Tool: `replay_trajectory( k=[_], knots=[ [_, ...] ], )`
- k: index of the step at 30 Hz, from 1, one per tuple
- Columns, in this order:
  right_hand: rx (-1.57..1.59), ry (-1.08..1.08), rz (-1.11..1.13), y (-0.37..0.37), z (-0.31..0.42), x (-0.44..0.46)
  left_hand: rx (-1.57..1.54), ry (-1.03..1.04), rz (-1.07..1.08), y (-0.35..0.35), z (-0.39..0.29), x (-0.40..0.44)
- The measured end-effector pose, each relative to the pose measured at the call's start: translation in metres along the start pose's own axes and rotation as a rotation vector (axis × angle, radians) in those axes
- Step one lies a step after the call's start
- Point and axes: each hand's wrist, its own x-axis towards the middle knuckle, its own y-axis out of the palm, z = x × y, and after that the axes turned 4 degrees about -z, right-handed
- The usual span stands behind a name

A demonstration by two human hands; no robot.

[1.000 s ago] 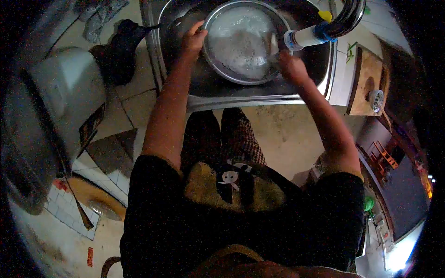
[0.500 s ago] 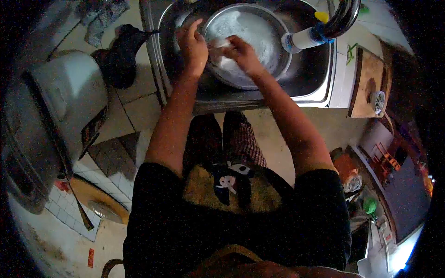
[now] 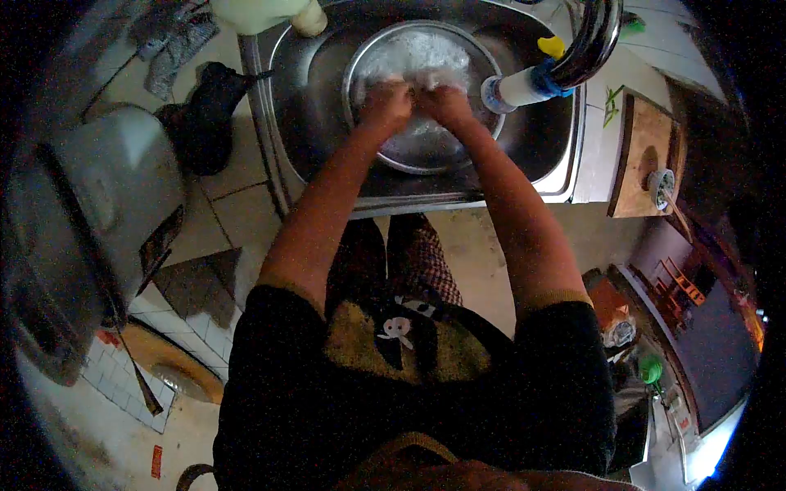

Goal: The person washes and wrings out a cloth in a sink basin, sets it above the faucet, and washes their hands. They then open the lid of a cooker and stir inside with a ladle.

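A round metal basin (image 3: 354, 131) of foamy water (image 3: 422, 53) stands inside the steel sink (image 3: 299, 98). Both of my hands are over the basin, close together, with their fingers at the suds. My left hand (image 3: 388, 105) is curled closed on the left side, its fingertips partly lost in the foam. Beside it, my right hand (image 3: 444, 105) is also closed, knuckles forward. Something pale and wet shows near the fingers, too blurred to name. The white tap nozzle (image 3: 516, 90) reaches over the basin's right rim.
A pale bottle-like container (image 3: 258, 12) stands at the sink's far left corner. A dark cloth (image 3: 209, 114) lies left of the sink. To the right are a wooden board (image 3: 634, 155) and a small bowl (image 3: 661, 188) with a handle sticking out.
My left hand has moved right and down from the basin's left edge, its raised fingers now curled. My right hand has shifted slightly right. The view has tilted, showing more of the far side.
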Motion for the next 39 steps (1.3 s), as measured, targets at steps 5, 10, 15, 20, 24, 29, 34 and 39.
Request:
replay_trajectory(
  k=[5, 10, 15, 20, 24, 29, 34, 39],
  knots=[
    [0.862, 0.237, -1.005, 0.051, 0.004, 0.007, -1.309, -0.491, -0.485, 0.011, -0.014, -0.002],
    [0.674, -0.122, -0.921, 0.084, 0.034, 0.037, -1.983, -0.537, -0.468, 0.002, -0.027, -0.005],
    [0.876, -0.166, -0.79, 0.024, 0.093, -0.035, -2.246, -0.201, -0.315, -0.018, -0.009, -0.018],
    [0.357, -0.245, -0.894, -0.006, 0.107, -0.059, -2.216, -0.254, -0.316, -0.02, -0.019, -0.022],
    [0.324, -0.079, -0.822, 0.002, 0.067, -0.027, -2.137, -0.397, -0.342, -0.012, -0.025, -0.021],
    [0.306, 0.081, -0.853, 0.016, 0.002, 0.011, -1.255, -0.148, -0.511, 0.025, 0.003, 0.0],
    [0.342, 0.042, -1.188, 0.054, -0.043, 0.039, -1.785, -0.47, -0.513, 0.008, 0.004, -0.017],
    [0.403, -0.034, -0.865, 0.075, 0.021, 0.031, -1.973, -0.699, -0.364, 0.02, -0.022, -0.009]
  ],
)
